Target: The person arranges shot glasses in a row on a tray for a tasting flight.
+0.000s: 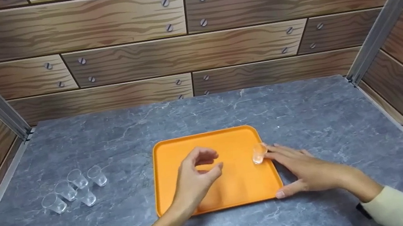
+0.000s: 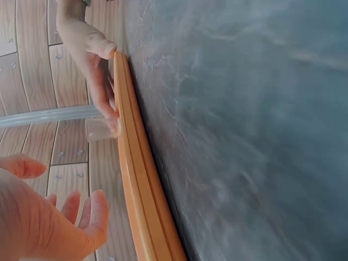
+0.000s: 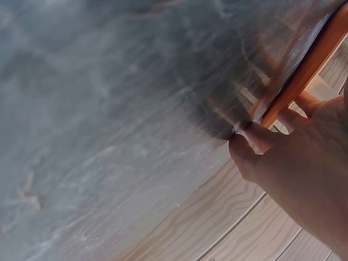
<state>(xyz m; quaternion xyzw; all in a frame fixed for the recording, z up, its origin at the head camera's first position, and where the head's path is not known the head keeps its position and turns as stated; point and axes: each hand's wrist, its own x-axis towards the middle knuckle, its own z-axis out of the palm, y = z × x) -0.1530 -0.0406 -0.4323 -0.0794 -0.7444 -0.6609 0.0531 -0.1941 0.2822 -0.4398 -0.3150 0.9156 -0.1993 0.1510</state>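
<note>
A small clear shot glass (image 1: 258,154) stands upright on the orange tray (image 1: 186,146), close to its right edge. My right hand (image 1: 304,169) lies along that edge, its extended fingertips right at the glass and its thumb at the tray's near right corner. Over the middle of the tray hovers my left hand (image 1: 196,176), thumb and fingers loosely curved with a gap between them and nothing held. In the left wrist view the left hand (image 2: 49,217) appears apart from the glass (image 2: 100,129).
Several more clear shot glasses (image 1: 89,197) stand grouped on the grey marbled table (image 1: 117,132) at the left. Wood-patterned walls (image 1: 131,61) enclose the back and sides, with metal posts (image 1: 368,38) at the corners.
</note>
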